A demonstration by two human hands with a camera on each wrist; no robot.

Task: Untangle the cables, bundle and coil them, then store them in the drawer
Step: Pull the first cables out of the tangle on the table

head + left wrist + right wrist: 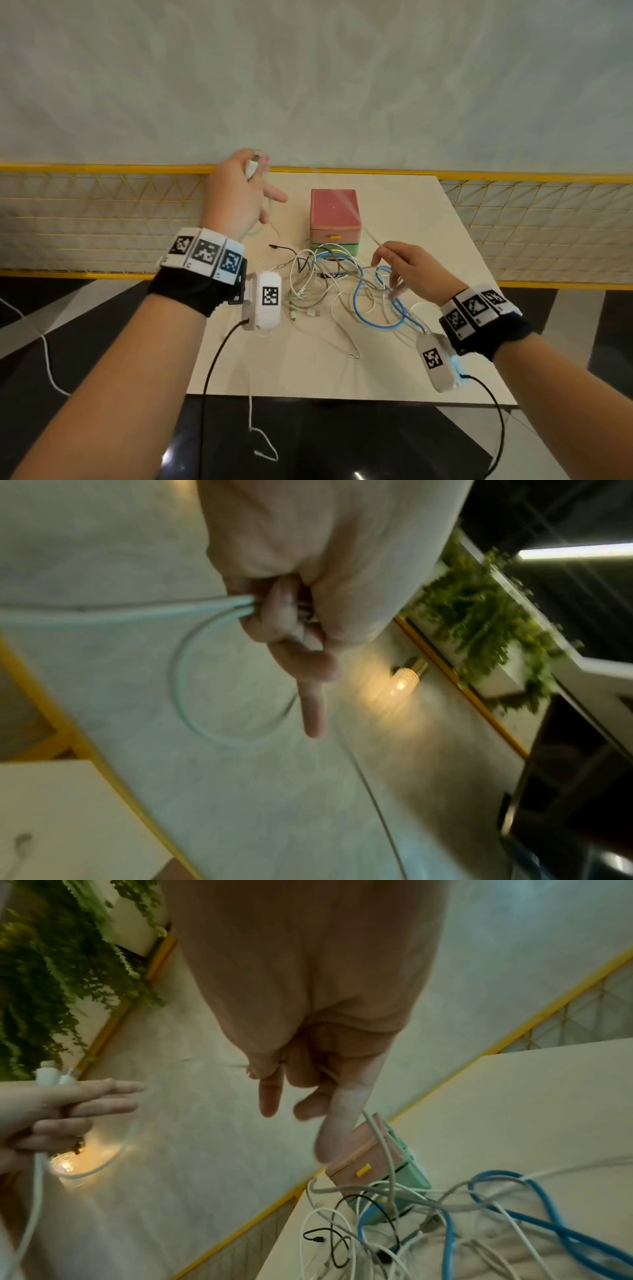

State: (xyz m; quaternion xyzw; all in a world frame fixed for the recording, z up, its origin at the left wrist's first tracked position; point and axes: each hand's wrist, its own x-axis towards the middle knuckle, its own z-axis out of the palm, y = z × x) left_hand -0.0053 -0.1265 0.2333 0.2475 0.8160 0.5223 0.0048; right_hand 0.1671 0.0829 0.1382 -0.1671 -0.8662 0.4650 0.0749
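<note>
A tangle of white, grey, black and blue cables (339,284) lies on the cream table (308,370) in front of a small drawer box, pink (334,214) on top and green below. My left hand (239,195) is raised above the table's far left corner and grips a pale cable (192,669) by its white plugs (51,1073), one loop hanging from the fist. My right hand (404,267) hovers over the tangle's right side and pinches a thin grey cable (380,1139) that runs down into the pile.
A yellow mesh railing (102,219) runs behind the table with a pale wall beyond. Dark glossy floor lies below the near edge. Camera leads (212,370) trail from both wrists. A plant and a lamp show in the wrist views.
</note>
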